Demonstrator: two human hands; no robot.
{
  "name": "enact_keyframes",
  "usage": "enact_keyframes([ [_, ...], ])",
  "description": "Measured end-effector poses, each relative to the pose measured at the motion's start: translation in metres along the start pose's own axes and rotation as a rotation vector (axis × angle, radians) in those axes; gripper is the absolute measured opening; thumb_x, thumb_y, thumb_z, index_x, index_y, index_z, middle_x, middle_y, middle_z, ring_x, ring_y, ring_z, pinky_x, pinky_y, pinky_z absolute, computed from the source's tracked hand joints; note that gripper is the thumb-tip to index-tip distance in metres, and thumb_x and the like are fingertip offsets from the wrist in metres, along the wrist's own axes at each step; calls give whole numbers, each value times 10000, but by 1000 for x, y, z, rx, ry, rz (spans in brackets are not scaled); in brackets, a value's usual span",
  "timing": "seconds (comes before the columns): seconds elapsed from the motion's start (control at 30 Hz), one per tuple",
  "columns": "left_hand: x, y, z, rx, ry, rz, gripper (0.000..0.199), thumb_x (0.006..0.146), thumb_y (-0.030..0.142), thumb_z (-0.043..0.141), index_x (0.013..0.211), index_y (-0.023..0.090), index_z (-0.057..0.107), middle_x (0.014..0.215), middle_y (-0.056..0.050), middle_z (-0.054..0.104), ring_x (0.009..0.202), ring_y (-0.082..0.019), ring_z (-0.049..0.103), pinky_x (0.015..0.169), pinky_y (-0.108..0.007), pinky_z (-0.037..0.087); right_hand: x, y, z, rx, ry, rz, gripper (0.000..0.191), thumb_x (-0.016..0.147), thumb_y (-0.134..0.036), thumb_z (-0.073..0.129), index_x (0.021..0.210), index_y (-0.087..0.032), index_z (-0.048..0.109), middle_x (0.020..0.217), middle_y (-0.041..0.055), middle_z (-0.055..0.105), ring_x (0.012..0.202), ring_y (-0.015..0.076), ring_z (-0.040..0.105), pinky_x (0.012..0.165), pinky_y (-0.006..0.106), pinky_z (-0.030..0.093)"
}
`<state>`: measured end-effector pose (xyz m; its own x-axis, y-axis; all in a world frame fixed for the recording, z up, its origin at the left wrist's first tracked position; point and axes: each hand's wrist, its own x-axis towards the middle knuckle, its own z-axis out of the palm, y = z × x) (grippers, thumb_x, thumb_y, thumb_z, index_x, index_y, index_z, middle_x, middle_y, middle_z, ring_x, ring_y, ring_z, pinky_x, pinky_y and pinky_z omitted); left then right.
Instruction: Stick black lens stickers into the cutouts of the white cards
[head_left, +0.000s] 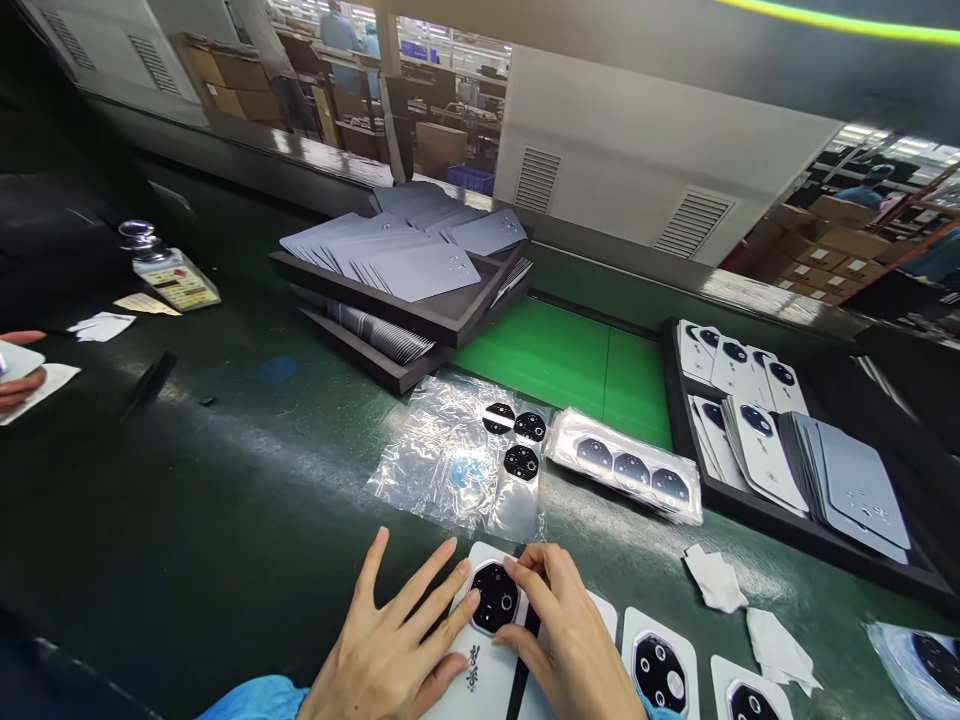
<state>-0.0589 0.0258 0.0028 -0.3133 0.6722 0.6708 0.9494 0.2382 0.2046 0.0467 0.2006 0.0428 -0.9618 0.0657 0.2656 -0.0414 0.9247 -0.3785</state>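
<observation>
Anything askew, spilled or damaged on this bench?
Nothing looks damaged or spilled. Loose white paper scraps lie crumpled on the belt right of the right hand. Both hands, with the left hand, rest on a white back cover.

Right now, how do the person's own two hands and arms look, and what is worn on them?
Both hands are bare: the left hand and the right hand have no gloves, rings or finger cots that I can see. A light blue sleeve covers the left arm to the wrist. The right wrist is cut off by the frame edge.
</observation>
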Motion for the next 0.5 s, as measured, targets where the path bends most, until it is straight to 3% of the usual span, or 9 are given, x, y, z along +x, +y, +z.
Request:
enact_keyframes([
  [0.1, 4, 1, -2, -9, 4, -14, 273, 998, 391, 438, 1057, 266, 673, 1169, 64, 700, 1148, -179, 612, 1238, -497, 46, -18, 3, 1, -76, 51, -39, 397, 832, 2, 549, 1197, -146, 502, 1005, 91, 556, 864, 186, 585, 706, 259, 567],
  [0.2, 7, 3, -3, -16, 15, -6, 265, 994, 383, 452, 1044, 247, 674, 1155, 45, 709, 1149, -183, 615, 1238, -494, 70, -34, 3, 10, -238, 138, -134, 400, 873, 9, 360, 1190, -145, 549, 940, 87, 580, 772, 170, 579, 633, 252, 522],
  [0.3, 7, 4, -2, -30, 29, -2, 246, 986, 361, 474, 1026, 224, 675, 1130, 29, 720, 1157, -191, 611, 1234, -499, 104, -42, 2, 17, -434, 183, -251, 407, 866, -3, 354, 1171, -151, 580, 887, 78, 617, 735, 183, 592, 569, 261, 475],
  [0.4, 3, 3, 2, -8, 32, 22, 266, 988, 364, 463, 1005, 215, 683, 1120, 16, 724, 1165, -200, 600, 1230, -512, 87, -44, -3, 16, -563, 146, -225, 414, 832, 12, 411, 1160, -162, 594, 883, 64, 652, 777, 200, 612, 597, 284, 465],
  [0.5, -2, 0, 6, 30, 20, 105, 232, 983, 317, 474, 990, 247, 695, 1131, 29, 712, 1196, -210, 559, 1213, -570, 48, -47, -7, 16, -547, 144, -192, 380, 863, -13, 417, 1145, -187, 603, 924, 51, 670, 820, 198, 620, 644, 291, 466],
])
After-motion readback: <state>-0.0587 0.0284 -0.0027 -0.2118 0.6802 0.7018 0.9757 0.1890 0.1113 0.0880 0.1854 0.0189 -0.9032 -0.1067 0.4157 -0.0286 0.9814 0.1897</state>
